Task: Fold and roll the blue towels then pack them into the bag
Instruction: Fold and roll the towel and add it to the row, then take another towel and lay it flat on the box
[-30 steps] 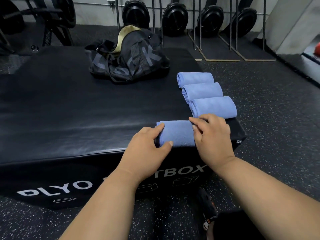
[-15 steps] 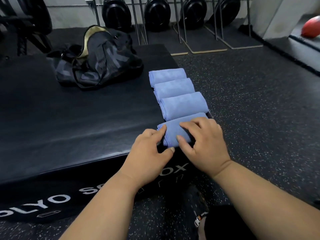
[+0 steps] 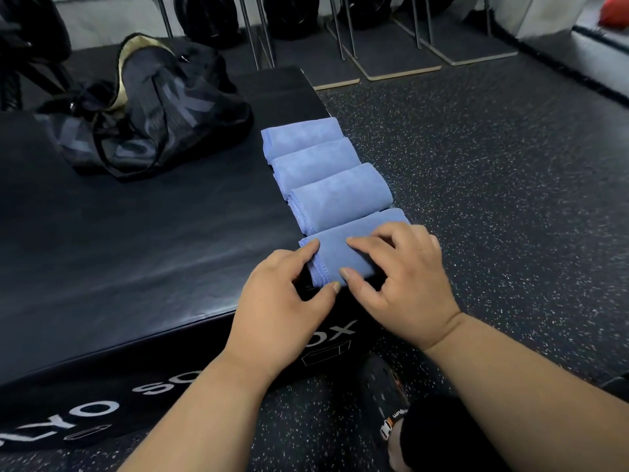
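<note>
Several rolled blue towels lie in a row along the right edge of a black plyo box (image 3: pixel 136 240). The nearest rolled towel (image 3: pixel 335 253) sits at the box's front right corner. My left hand (image 3: pixel 286 298) holds its left end between thumb and fingers. My right hand (image 3: pixel 401 277) grips its middle and right part, with the thumb on the near side and the fingers over the top. Three other rolls (image 3: pixel 337 195) lie side by side behind it. The black duffel bag (image 3: pixel 146 107) stands at the back of the box, its gold-lined mouth partly open.
Speckled black rubber floor (image 3: pixel 493 199) spreads to the right of the box. Weight plates and metal rack posts (image 3: pixel 258 25) stand on wooden bases along the back. A dark shoe (image 3: pixel 384 393) shows below the box's front face.
The nearest towel has been pushed to the right and back until it lies against the third roll. Both hands went with it, and my view swung to the right.
</note>
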A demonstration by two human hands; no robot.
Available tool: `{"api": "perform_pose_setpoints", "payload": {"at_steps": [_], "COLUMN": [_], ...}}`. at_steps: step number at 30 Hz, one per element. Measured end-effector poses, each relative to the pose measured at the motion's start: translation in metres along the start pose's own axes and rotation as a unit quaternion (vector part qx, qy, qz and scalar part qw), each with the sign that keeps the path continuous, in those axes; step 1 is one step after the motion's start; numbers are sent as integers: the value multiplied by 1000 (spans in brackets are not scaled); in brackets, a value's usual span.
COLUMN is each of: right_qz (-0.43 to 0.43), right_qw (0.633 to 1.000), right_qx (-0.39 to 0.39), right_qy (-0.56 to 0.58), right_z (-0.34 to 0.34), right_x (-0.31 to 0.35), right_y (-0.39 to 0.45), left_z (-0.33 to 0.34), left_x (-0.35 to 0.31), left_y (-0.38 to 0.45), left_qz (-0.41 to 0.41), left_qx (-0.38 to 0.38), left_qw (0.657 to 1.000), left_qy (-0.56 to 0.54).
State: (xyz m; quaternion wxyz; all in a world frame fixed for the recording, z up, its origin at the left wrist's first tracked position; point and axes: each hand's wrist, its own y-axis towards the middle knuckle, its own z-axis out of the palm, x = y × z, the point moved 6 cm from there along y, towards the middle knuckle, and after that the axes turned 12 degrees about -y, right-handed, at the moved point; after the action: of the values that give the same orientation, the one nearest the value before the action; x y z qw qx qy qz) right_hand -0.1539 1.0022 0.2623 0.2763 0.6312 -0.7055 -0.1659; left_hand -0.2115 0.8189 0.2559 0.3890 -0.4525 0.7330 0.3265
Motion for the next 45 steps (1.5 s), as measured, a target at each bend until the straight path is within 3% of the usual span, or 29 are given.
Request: {"api": "perform_pose_setpoints", "payload": {"at_steps": [12,26,32,38,45], "right_qz": [-12,-11,-50,-80,-113], "right_qw": [999,997,995,991,975], "right_qx": [17,40,8,-4,22], "right_qy": [30,68,82,111,189], "right_z": [13,38,30,17,5], "right_x": [-23,7,12,27,73], "right_y": [14,34,24,18,8], "left_z": [14,-16,-22,-32,-61], "left_x": [-10,7,18,21,17], "left_y": [14,30,28,7,-48], "left_qz": [-14,-45,-63,-83,-102], "left_qx": [-61,-93,-105,-130,-136], "left_qw": [998,995,989,973,977], "left_qy": [0,5,-87,-173,-132]}}
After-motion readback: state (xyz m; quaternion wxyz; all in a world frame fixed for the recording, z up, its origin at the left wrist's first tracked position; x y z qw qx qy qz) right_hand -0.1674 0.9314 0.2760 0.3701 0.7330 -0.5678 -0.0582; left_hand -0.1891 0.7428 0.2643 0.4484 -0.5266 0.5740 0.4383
